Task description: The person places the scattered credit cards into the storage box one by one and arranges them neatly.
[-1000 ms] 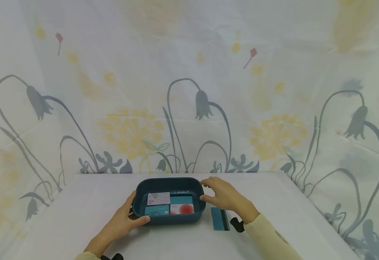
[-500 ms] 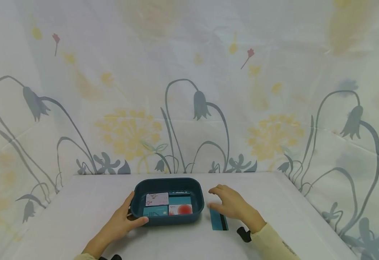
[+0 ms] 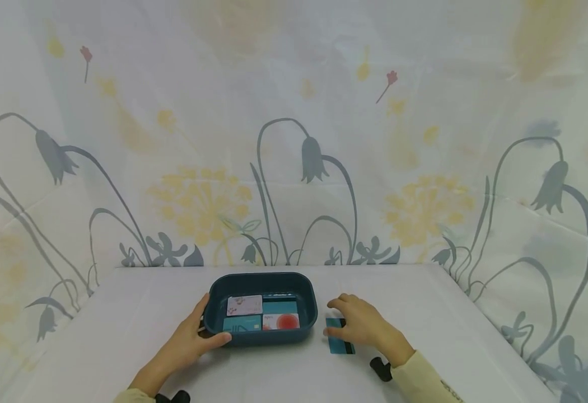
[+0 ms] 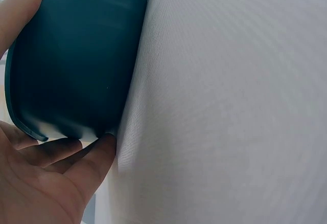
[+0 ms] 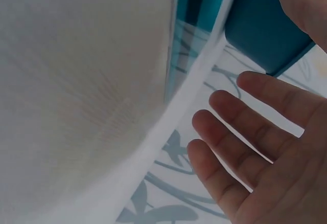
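Observation:
My left hand (image 3: 188,340) grips the left end of a dark teal plastic box (image 3: 269,340), thumb over the near rim. In the left wrist view, its fingers (image 4: 92,165) curl against the end of the box. Four cards would be too many to list singly, so several cards lie flat inside, among them a pink patterned card (image 3: 245,305) and a white card with a red circle (image 3: 274,323). To the right, a blue card with a dark stripe (image 3: 338,346) lies on the table. My right hand (image 3: 364,323) hovers over it, fingers spread, holding nothing.
A white cloth covers the table (image 3: 269,375). Behind it hangs a pale curtain (image 3: 304,201) printed with grey and yellow flowers. A black wrist mount (image 3: 381,369) sits below the right wrist.
My right hand has moved away from the right end of the box, rightward and down to above the blue card. The left hand keeps its grip on the box.

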Action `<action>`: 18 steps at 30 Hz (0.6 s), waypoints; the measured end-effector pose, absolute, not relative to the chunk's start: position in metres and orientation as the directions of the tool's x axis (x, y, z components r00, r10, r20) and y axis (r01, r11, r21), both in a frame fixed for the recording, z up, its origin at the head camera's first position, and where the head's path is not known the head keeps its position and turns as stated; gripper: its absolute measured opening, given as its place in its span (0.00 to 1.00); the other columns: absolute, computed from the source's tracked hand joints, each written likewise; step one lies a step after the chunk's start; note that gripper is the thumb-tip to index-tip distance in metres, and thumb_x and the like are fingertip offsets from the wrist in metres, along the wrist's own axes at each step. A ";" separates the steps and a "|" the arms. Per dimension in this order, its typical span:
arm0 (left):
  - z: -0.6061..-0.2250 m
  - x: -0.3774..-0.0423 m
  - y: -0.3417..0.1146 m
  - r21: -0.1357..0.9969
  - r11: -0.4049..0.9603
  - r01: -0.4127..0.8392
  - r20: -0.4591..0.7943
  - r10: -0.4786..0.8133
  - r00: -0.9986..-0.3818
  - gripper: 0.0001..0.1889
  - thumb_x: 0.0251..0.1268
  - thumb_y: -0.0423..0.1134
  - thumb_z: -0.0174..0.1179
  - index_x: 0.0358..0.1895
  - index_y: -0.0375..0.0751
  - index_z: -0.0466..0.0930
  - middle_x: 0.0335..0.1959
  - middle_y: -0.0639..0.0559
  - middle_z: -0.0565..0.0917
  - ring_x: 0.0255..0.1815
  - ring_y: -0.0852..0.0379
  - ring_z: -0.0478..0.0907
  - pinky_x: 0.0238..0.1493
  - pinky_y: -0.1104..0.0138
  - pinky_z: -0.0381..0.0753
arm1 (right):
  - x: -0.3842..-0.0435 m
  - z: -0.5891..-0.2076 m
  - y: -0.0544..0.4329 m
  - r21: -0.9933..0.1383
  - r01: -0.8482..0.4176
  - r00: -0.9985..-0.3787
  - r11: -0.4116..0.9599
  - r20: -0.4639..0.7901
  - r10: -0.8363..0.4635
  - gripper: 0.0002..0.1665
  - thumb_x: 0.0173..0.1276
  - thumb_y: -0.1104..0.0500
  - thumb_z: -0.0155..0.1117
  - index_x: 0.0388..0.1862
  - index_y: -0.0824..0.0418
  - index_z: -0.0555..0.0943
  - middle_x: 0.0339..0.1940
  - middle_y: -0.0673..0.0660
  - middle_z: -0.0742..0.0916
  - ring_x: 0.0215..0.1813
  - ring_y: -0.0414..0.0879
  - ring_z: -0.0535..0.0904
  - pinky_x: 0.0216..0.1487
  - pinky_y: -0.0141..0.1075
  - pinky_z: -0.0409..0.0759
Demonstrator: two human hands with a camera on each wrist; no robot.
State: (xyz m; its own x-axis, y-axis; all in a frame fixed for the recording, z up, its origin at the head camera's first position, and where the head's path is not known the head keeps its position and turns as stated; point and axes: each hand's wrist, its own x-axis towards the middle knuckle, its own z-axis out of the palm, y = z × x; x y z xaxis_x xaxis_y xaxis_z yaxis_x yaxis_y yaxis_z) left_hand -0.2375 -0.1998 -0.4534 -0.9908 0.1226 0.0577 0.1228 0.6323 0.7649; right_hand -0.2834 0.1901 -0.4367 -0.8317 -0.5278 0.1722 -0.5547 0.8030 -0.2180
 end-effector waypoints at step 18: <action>-0.452 -0.237 -0.199 0.761 0.636 0.127 0.066 0.119 -0.991 0.59 0.51 0.59 0.69 0.76 0.36 0.40 0.74 0.32 0.53 0.66 0.34 0.64 0.64 0.42 0.62 | -0.275 -0.441 0.192 -0.193 -0.501 -0.865 0.844 0.077 -0.496 0.41 0.49 0.31 0.69 0.54 0.58 0.80 0.44 0.51 0.78 0.42 0.44 0.71 0.39 0.42 0.76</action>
